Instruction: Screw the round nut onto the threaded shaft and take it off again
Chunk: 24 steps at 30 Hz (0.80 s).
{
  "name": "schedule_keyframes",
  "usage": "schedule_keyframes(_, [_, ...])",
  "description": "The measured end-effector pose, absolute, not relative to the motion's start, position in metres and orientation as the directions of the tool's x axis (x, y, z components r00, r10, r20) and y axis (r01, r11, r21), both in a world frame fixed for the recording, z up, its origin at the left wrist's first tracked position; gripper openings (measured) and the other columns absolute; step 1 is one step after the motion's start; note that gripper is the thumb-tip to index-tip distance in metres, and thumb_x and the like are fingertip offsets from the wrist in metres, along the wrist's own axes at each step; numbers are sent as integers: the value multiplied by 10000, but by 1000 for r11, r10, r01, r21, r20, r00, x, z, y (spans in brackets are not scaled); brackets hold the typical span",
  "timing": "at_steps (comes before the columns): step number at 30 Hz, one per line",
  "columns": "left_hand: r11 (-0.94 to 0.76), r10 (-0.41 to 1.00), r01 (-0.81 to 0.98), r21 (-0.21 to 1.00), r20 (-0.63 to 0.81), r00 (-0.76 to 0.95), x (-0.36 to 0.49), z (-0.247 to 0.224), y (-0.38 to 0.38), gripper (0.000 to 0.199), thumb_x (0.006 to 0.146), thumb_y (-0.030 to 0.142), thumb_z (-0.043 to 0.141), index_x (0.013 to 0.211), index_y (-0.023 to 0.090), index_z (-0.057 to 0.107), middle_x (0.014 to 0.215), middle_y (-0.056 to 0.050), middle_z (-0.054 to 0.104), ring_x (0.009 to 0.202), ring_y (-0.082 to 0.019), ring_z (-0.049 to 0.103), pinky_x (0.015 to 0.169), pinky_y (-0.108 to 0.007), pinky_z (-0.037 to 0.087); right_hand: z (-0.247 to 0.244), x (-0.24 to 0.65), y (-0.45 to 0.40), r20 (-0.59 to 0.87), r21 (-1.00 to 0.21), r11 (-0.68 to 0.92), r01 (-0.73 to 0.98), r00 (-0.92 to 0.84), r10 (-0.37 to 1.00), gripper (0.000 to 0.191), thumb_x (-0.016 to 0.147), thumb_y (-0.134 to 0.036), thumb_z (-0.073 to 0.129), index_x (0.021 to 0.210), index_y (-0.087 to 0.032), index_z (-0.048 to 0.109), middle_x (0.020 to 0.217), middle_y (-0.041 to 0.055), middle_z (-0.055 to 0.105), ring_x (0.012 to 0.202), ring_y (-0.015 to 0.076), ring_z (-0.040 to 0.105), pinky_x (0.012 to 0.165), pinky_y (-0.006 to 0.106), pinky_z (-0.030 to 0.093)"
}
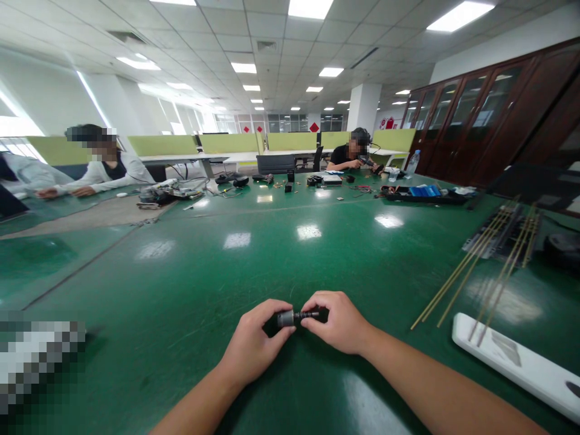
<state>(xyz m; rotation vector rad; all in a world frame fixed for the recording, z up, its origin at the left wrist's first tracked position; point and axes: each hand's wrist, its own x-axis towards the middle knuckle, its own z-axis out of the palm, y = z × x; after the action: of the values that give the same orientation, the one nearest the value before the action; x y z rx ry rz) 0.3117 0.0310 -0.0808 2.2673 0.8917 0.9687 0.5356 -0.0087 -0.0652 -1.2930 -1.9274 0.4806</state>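
Over the green table, my left hand (255, 338) is closed, thumb and fingers pinching the grey cylinder of a small motor-like part (285, 318). From the cylinder a thin dark shaft with ridges or rings (304, 315) points right. My right hand (341, 320) is closed around this shaft, with thumb and index tips on either side of it. The shaft's far end shows inside the curl of the right fingers. Both hands are close together, low in the middle of the view.
Right of my forearm, a long white flat object (512, 362) lies near thin yellowish rods (466, 272). A black tray (426, 196) with blue items and a bottle (413, 162) stand at the far right. Electronic parts (170, 192) lie across the table; two people (106, 163) (351, 158) sit beyond.
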Motion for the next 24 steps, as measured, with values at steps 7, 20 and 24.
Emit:
schedule_keyframes(7, [-649,733,361,670,423,532,312,-79,30,271,854,201,682,1111,273,634,1072,-19,669,997,-195,628,904,-330,496,-65,535,-9,379,-660,416,625,-201,903,77,787,-222,716,864,-216,720,821,4,701,766,162,630,716,280,449])
schedule_keyframes(20, [-648,736,372,665,420,530,311,-78,30,258,862,225,683,1111,269,635,1079,-28,670,1009,-206,628,912,-338,496,-66,538,-9,391,-661,429,616,-205,897,83,792,-219,716,874,-222,717,831,0,703,781,165,635,732,287,452])
schedule_keyframes(24, [-651,733,366,665,425,531,311,-79,30,259,865,222,680,1114,274,631,1089,-22,667,1016,-204,624,918,-334,490,-66,538,-9,388,-662,426,616,-204,899,83,793,-222,718,876,-221,716,833,-2,700,782,163,633,728,286,447])
